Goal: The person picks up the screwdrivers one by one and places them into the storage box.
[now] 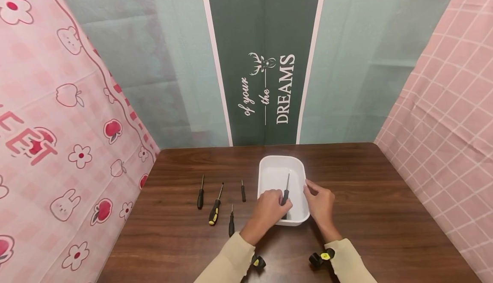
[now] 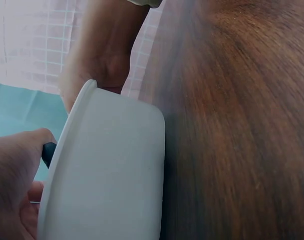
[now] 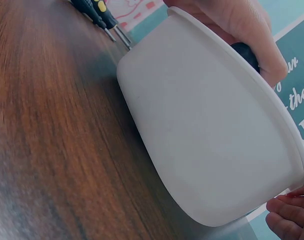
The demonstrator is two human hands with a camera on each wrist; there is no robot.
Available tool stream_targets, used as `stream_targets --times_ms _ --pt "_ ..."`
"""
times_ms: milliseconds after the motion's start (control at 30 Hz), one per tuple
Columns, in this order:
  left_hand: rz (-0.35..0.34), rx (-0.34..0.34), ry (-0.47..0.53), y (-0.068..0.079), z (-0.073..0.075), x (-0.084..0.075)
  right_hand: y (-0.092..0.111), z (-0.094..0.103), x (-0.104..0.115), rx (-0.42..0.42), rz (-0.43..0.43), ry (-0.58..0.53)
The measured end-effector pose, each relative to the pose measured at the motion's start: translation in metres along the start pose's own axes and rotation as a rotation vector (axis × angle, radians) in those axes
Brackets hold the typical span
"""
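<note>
My left hand (image 1: 269, 210) reaches over the left side of a white plastic tray (image 1: 282, 157) and grips a screwdriver (image 1: 286, 196) by its black handle. The shaft points toward the tray's far end. In the left wrist view, the handle end (image 2: 48, 154) shows beside the thumb, above the tray wall (image 2: 111, 160). With thumb and fingers, my right hand (image 1: 320, 201) pinches the tray's right rim. The right wrist view shows the left hand (image 3: 247, 25) over the tray's edge; its lower fingers are partly hidden.
Left of the tray, several screwdrivers lie on the brown wooden table (image 1: 173, 248): a black one (image 1: 200, 197), a yellow-and-black one (image 1: 214, 212), a small one (image 1: 243, 192) and another black one (image 1: 231, 223) near the left sleeve. Fabric curtains (image 1: 346, 60) stand behind and at both sides.
</note>
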State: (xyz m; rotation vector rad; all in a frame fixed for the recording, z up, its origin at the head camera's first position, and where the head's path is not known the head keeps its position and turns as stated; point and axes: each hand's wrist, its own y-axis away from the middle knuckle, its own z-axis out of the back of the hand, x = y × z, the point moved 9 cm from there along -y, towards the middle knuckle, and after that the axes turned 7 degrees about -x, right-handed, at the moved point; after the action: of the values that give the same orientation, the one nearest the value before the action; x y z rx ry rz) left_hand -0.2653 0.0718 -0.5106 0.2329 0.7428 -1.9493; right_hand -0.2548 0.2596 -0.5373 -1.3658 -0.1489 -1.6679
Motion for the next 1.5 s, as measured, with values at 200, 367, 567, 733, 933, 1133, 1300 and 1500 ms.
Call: stream_targets --times_ms 200,367,567,733,933,1133,1300,1500 --pt "-0.005 0.01 -0.01 -0.006 -0.005 -0.005 -0.007 0.003 0.003 -0.01 0.015 0.007" --pt "-0.033 -0.002 -0.03 -0.005 -0.006 -0.01 -0.008 0.004 0.005 -0.013 0.024 0.015" --pt "-0.037 0.022 -0.079 -0.002 -0.012 -0.01 -0.004 0.003 0.003 -0.024 0.026 0.011" --pt "-0.052 0.02 -0.134 -0.003 -0.013 -0.012 -0.006 0.003 0.005 -0.033 0.036 -0.003" --pt "-0.031 0.027 -0.137 0.0 -0.015 -0.012 -0.005 0.003 0.007 -0.03 0.055 -0.027" --pt "-0.031 0.033 -0.157 0.002 -0.018 -0.012 -0.003 0.004 0.005 -0.04 0.067 -0.01" --pt "-0.04 0.036 -0.173 0.001 -0.02 -0.013 -0.004 0.005 0.009 -0.059 0.102 -0.018" --pt "-0.024 0.08 -0.183 0.0 -0.023 -0.011 -0.004 0.004 0.007 -0.053 0.09 -0.008"
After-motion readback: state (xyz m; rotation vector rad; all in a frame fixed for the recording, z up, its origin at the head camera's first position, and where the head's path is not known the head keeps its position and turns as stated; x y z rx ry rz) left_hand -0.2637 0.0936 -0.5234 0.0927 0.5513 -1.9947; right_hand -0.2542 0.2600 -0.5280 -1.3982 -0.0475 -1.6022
